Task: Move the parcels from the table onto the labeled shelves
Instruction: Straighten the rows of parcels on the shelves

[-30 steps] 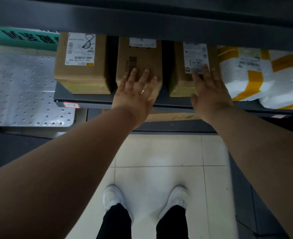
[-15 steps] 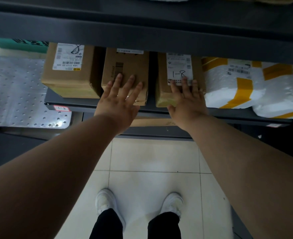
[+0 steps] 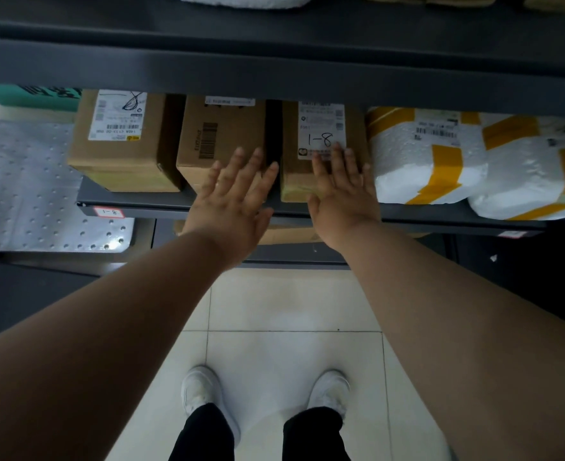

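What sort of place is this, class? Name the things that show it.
Probably a parcel depot or pickup point: a metal shelf with a handwritten 1-8 tag, a cardboard box whose shipping label reads 1-8, and a white foam parcel bound in yellow tape.

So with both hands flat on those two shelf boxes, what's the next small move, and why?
Probably a gentle push deeper: the left hand and right hand lie open on the plain box and the 1-8 box, whose fronts sit near the shelf edge.
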